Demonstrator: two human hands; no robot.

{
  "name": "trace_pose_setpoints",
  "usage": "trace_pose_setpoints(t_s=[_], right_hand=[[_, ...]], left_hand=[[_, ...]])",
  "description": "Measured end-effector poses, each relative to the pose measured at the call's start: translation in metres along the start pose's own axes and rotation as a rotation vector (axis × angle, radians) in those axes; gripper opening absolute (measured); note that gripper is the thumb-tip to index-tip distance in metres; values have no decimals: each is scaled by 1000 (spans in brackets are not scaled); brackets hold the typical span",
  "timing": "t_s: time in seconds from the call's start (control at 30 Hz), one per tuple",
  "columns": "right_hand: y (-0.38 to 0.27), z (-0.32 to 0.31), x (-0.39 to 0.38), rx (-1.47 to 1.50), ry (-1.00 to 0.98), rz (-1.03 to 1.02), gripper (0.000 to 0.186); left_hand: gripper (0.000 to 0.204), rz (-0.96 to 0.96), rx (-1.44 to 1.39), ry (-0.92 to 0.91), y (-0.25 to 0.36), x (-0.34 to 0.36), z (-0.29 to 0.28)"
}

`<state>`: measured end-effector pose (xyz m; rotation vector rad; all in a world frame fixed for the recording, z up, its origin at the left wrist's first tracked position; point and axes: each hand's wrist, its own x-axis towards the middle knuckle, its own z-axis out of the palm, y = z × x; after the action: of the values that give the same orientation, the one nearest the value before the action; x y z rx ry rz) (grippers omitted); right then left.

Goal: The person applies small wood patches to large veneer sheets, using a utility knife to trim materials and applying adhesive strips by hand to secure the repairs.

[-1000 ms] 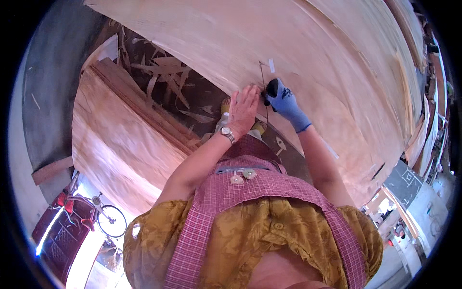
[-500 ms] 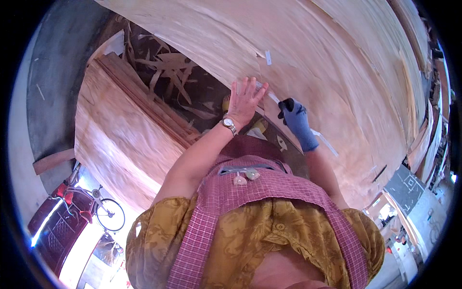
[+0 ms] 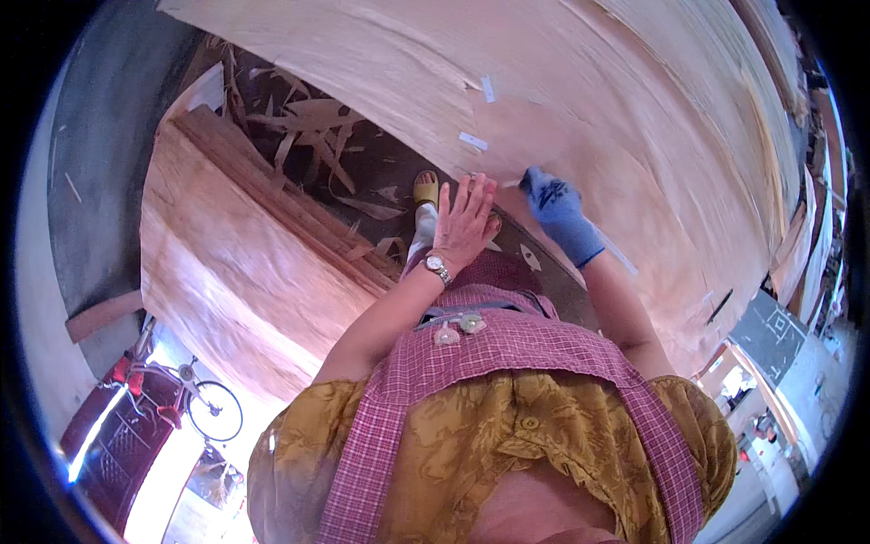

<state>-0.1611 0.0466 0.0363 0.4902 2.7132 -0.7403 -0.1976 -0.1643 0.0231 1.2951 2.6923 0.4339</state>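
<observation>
My bare left hand (image 3: 465, 222), fingers spread, rests at the edge of a large pale wood veneer sheet (image 3: 634, 118). To its right my right hand (image 3: 553, 204), in a blue glove, is closed over the sheet; a white strip shows at its fingertips, though what it grips is unclear. A short white tape piece (image 3: 473, 140) lies above my left hand, with another (image 3: 488, 88) higher up. A long narrow white strip (image 3: 621, 257) trails behind my gloved wrist.
A second stack of veneer (image 3: 227, 236) lies left, with torn scraps (image 3: 317, 140) on the dark floor between. My sandalled foot (image 3: 426, 189) stands below the sheet's edge. A bicycle (image 3: 204, 403) is at lower left; boards and clutter (image 3: 770, 363) line the right.
My right hand has moved rightward from beside my left hand; a tape piece now shows where it was working. My left hand has shifted down slightly, and my foot shows more.
</observation>
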Motion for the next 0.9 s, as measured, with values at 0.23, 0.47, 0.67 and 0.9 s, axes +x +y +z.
trace_pose_setpoints(t_s=[0.23, 0.47, 0.67, 0.9], right_hand=[[47, -52, 41, 1077, 286, 304, 19], [54, -40, 56, 1183, 404, 439, 21], [81, -46, 25, 894, 204, 376, 27], [142, -59, -46, 1211, 555, 543, 18]], left_hand=[[57, 14, 26, -382, 4, 73, -35], [57, 436, -18, 161, 29, 186, -2], [47, 405, 26, 205, 34, 188, 19], [43, 375, 146, 12, 55, 200, -9]])
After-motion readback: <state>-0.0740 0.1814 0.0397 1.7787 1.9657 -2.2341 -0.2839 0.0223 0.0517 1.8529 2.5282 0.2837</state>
